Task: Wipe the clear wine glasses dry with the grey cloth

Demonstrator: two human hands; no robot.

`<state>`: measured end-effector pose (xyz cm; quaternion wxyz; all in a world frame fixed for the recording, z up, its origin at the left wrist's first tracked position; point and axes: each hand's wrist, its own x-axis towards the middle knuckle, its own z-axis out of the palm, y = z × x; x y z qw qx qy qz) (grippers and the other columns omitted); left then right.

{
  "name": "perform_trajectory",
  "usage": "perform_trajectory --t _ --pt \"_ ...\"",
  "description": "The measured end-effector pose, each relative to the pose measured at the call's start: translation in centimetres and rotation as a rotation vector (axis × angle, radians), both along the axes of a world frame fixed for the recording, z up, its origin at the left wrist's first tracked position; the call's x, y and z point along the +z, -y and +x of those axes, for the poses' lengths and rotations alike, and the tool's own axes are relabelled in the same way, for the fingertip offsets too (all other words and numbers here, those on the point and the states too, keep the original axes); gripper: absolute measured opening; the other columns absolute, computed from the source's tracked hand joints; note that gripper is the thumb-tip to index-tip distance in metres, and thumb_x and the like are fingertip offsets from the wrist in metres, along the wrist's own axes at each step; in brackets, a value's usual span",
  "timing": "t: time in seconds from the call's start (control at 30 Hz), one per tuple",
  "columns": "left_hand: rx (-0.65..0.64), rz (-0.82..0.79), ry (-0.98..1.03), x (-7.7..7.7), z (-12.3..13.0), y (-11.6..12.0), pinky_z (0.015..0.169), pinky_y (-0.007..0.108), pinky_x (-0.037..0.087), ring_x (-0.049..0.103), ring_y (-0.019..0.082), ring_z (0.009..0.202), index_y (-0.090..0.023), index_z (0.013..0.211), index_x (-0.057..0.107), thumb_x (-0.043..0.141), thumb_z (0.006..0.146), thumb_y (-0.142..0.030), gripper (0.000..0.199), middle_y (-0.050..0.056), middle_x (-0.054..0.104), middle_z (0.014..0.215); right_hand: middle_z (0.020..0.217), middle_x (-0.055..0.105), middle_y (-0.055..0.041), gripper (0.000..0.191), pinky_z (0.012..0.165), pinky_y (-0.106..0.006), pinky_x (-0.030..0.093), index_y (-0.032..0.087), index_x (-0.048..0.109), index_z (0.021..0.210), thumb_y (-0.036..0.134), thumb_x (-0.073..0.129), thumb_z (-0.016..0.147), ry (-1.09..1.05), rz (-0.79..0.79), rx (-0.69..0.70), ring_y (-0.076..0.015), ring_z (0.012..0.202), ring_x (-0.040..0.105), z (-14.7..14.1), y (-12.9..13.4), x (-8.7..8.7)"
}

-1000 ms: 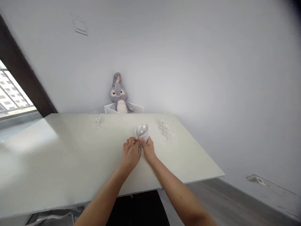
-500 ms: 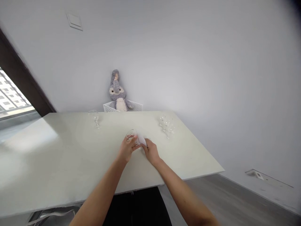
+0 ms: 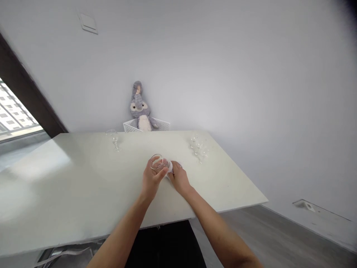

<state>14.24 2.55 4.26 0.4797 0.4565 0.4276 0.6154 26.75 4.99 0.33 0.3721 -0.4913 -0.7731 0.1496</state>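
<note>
My left hand is wrapped round the bowl of a clear wine glass, whose rim points left and towards me. The glass lies tilted over the middle of the table. At its stem end, my right hand is closed on a white cloth, which could also be a paper tissue. The cloth sits against the lower part of the glass. My right fingers hide the stem and foot.
On the white table, one stemmed glass stands at the back left. Several stemmed glasses are grouped at the back right. Behind the far edge, a grey plush toy sits in a white basket by the wall.
The white cloth, raised between my hands before, is now bunched lower, beside my right fingers. More of the glass bowl and rim shows. My hands have barely shifted.
</note>
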Motion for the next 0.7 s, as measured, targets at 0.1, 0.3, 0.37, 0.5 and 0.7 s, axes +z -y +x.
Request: perform_trajectory --t 0.1,0.3,0.37,0.5,0.7 --pt "-0.024 0.056 0.054 0.2 -0.2 0.5 0.079 0.035 0.048 0.059 0.024 0.095 -0.022 0.109 0.043 0.070 0.060 -0.036 0.057 0.009 0.059 0.107 0.125 0.047 -0.0057 0.042 0.094 -0.034 0.036 0.022 0.047 0.116 0.013 0.040 0.076 -0.230 0.056 -0.021 -0.0183 0.115 0.042 -0.3 -0.3 -0.5" --pt "0.155 0.092 0.279 -0.7 -0.2 -0.2 0.084 0.039 0.046 0.059 0.022 0.097 -0.023 0.105 0.042 0.060 0.071 -0.039 0.042 0.009 0.058 0.106 0.125 0.047 -0.0061 0.051 0.095 -0.035 0.035 0.022 0.038 0.124 0.011 0.038 0.075 -0.425 0.058 -0.153 -0.0180 0.113 0.044 -3.0 -0.2 -0.6" --pt "0.258 0.084 0.318 -0.9 -0.9 -0.5 0.084 0.041 0.047 0.059 0.022 0.095 -0.022 0.103 0.042 0.059 0.073 -0.039 0.038 0.008 0.059 0.102 0.118 0.052 -0.0049 0.045 0.092 -0.031 0.038 0.023 0.041 0.122 0.013 0.036 0.079 -0.389 0.027 -0.119 -0.0165 0.108 0.048 -3.5 -0.4 -0.6" --pt "0.544 0.233 0.286 0.3 -3.3 -0.7 0.090 0.045 0.043 0.058 0.019 0.097 -0.028 0.101 0.040 0.057 0.075 -0.034 0.031 0.003 0.056 0.104 0.114 0.055 -0.0065 0.044 0.082 -0.032 0.043 0.024 0.040 0.124 0.029 0.043 0.081 -0.122 -0.139 -0.089 -0.0196 0.096 0.055 -2.8 -0.4 0.3" --pt "0.578 0.404 -0.077 2.2 -3.0 1.4 0.097 0.048 0.035 0.047 0.021 0.112 -0.027 0.111 0.035 0.062 0.070 -0.029 0.049 0.003 0.049 0.112 0.119 0.048 -0.0105 0.058 0.062 -0.033 0.044 0.025 0.040 0.124 0.053 0.050 0.074 0.272 -0.106 -0.204 -0.0196 0.073 0.060 -0.7 1.9 3.4"
